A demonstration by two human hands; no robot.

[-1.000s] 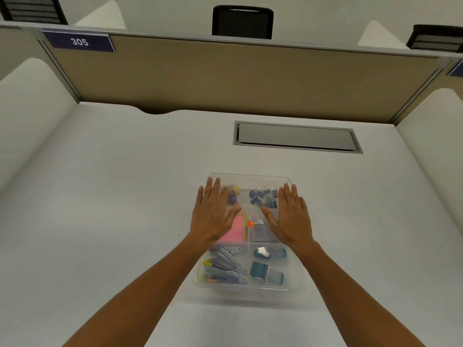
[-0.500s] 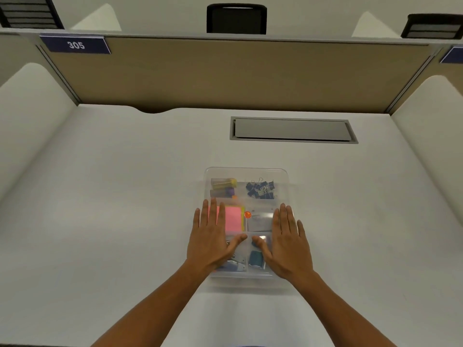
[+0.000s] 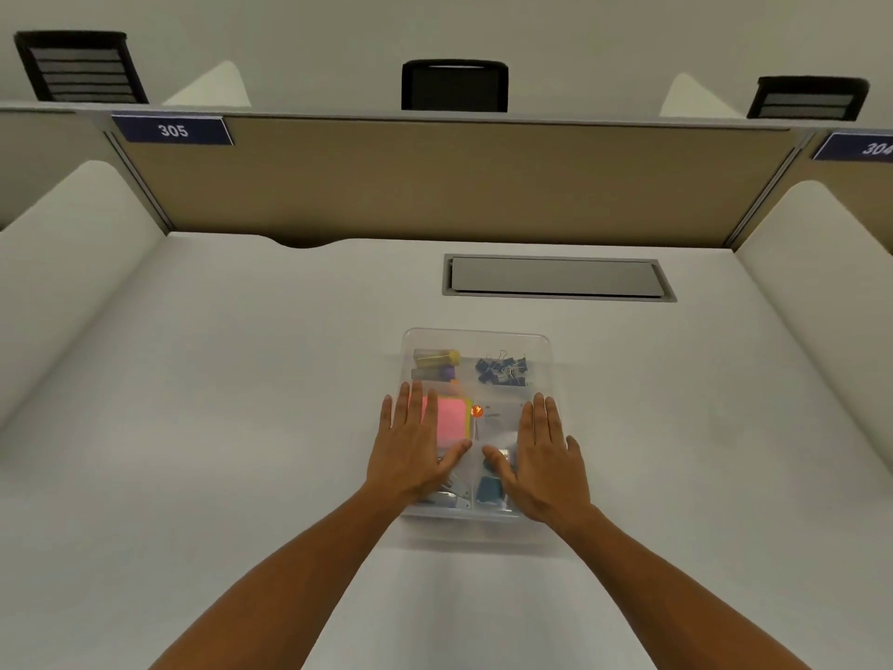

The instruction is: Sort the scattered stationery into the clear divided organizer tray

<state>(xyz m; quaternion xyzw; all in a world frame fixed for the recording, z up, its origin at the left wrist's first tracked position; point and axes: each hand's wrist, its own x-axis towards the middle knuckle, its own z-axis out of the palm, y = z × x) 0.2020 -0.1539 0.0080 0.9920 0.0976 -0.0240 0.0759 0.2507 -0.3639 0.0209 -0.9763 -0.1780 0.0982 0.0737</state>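
The clear divided organizer tray (image 3: 476,338) sits on the white desk in front of me. Its far left cell holds small tubes with yellow and purple caps (image 3: 435,365); the far right cell holds blue binder clips (image 3: 501,369). Pink sticky notes (image 3: 452,420) lie in the middle left cell. A teal item (image 3: 489,490) shows in the near right cell, and grey-blue staplers (image 3: 454,493) peek out near left. My left hand (image 3: 415,452) lies flat over the tray's near left part, fingers straight. My right hand (image 3: 543,456) lies flat over the near right part.
A grey cable hatch (image 3: 558,278) is set into the white desk (image 3: 217,403) behind the tray. A tan partition (image 3: 435,181) with a "305" label closes the back, and white side panels flank the desk.
Both flat hands slid back toward me over the tray, from its far cells to its near cells. The view tilted up slightly.
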